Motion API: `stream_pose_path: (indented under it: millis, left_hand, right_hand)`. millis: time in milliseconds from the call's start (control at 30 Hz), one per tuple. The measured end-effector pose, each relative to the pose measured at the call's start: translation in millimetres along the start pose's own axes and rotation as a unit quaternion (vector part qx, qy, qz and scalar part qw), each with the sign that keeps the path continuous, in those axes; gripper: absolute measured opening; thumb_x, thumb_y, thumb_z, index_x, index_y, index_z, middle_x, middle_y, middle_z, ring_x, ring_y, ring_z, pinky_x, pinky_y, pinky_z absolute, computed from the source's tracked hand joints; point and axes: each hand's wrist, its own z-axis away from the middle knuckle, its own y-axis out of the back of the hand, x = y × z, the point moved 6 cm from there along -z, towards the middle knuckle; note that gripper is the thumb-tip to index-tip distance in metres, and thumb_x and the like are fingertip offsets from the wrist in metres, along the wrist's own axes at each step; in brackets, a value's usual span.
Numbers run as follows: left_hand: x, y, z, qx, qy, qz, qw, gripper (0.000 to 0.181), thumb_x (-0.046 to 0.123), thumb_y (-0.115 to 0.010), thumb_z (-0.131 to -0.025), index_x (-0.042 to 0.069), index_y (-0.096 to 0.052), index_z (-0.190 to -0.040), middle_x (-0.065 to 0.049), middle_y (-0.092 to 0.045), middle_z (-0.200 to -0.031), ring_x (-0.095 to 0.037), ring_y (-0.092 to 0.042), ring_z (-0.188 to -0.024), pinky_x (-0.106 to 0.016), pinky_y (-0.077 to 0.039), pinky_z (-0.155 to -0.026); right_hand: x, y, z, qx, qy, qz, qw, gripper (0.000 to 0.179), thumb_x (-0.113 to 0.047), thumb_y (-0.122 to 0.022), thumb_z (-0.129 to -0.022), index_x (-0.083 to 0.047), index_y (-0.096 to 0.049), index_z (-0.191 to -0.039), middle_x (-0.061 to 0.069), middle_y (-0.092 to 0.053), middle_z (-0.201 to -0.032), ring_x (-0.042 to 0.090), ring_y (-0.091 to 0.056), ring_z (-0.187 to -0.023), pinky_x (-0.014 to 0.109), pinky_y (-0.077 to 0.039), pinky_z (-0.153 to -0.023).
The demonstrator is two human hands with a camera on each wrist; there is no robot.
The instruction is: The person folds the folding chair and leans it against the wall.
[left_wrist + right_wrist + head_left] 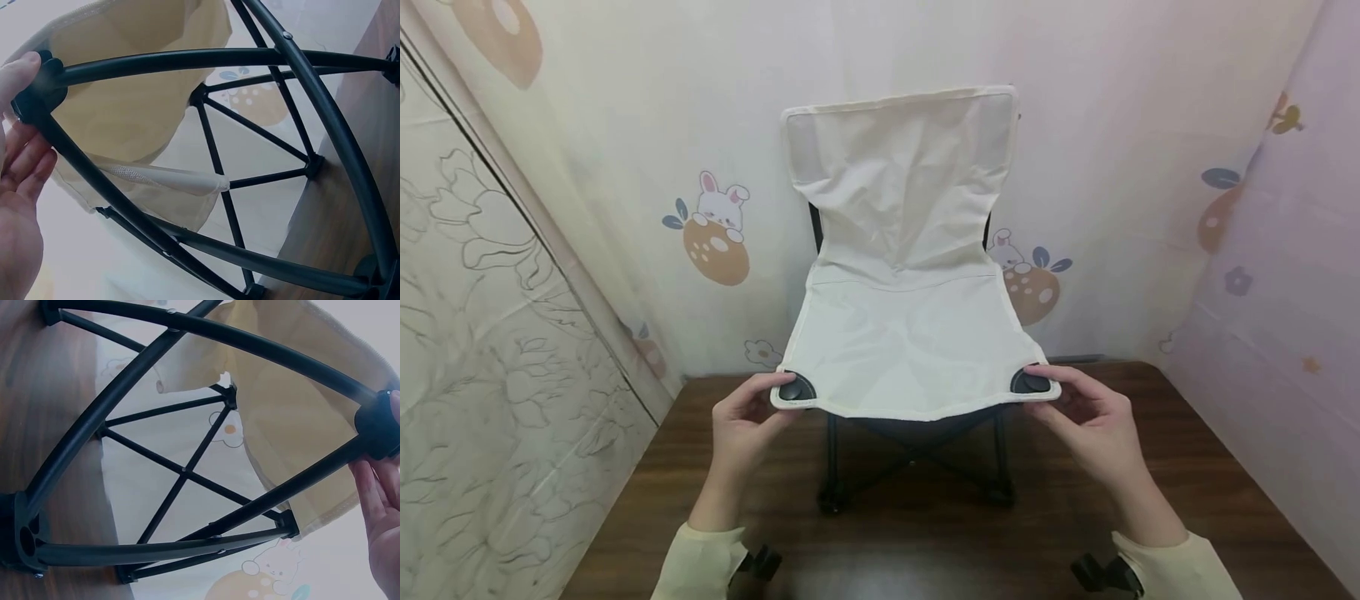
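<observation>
A small folding chair with a cream fabric seat and back stands unfolded, its backrest toward the curtain. In the head view my left hand pinches the seat's front left corner, thumb on the black corner patch. My right hand pinches the front right corner the same way. From below, the left wrist view has my left hand at a black plastic joint where frame tubes meet. In the right wrist view my right hand holds the matching joint. Crossed black tubes form the frame.
The chair's feet rest on a dark brown wooden table. Behind it hangs a pale curtain printed with rabbits and carrots. A panel with line-drawn flowers stands at the left, and another curtain at the right.
</observation>
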Motion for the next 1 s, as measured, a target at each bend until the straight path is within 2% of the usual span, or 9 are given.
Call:
stream_pose_path:
  millis: [167,433,733,900,1000]
  left_hand:
    - [-3.4,-2.5,-2.7,0.008,0.015,-0.017,0.9997,0.036,-0.006,-0.089,-0.087,-0.015,-0.072,-0.118,-0.008,-0.078,-0.115,-0.014,-0.073,-0.097,-0.027,-0.063,-0.084]
    - [-3.3,-1.6,-2.6,0.015,0.019,-0.011,0.9997,0.035,-0.011,-0.087,-0.086,-0.016,-0.072,-0.118,-0.009,-0.078,-0.115,-0.015,-0.073,-0.098,-0.027,-0.063,-0.084]
    - [-5.2,-2.0,-6.3,0.03,0.058,-0.029,0.9975,0.036,-0.014,-0.086,-0.084,-0.014,-0.073,-0.118,-0.006,-0.08,-0.116,-0.014,-0.074,-0.097,-0.027,-0.064,-0.082]
    - [-6.5,-1.5,-7.5,0.031,0.064,-0.027,0.9971,0.036,-0.014,-0.086,-0.085,-0.014,-0.073,-0.119,-0.006,-0.08,-0.117,-0.015,-0.073,-0.098,-0.027,-0.064,-0.082]
    - [-7.4,-1.9,-7.9,0.034,0.063,-0.024,0.9972,0.037,-0.014,-0.086,-0.085,-0.014,-0.073,-0.119,-0.006,-0.079,-0.117,-0.015,-0.073,-0.098,-0.027,-0.063,-0.082]
  right_hand:
    - [-1.0,1.6,-3.1,0.001,0.006,0.0,1.0,0.048,0.024,-0.077,-0.087,0.008,-0.072,-0.132,0.001,-0.077,-0.121,0.012,-0.068,-0.09,0.018,-0.059,-0.074]
    - [-1.5,-2.5,-5.6,-0.012,0.017,-0.02,0.9996,0.048,0.025,-0.076,-0.087,0.009,-0.071,-0.132,0.001,-0.077,-0.124,0.013,-0.068,-0.093,0.017,-0.058,-0.075]
    - [-1.1,-4.2,-13.3,-0.01,0.005,-0.002,0.9999,0.046,0.023,-0.077,-0.087,0.008,-0.072,-0.131,-0.001,-0.078,-0.122,0.013,-0.069,-0.093,0.019,-0.06,-0.078]
    - [-1.8,-5.5,-15.4,-0.014,0.011,-0.025,0.9995,0.045,0.024,-0.075,-0.088,0.01,-0.071,-0.131,0.001,-0.078,-0.124,0.014,-0.069,-0.096,0.018,-0.06,-0.08]
    - [-2.0,-6.3,-15.7,-0.013,0.012,-0.027,0.9995,0.045,0.024,-0.076,-0.088,0.01,-0.071,-0.131,0.001,-0.078,-0.123,0.014,-0.069,-0.095,0.017,-0.059,-0.077]
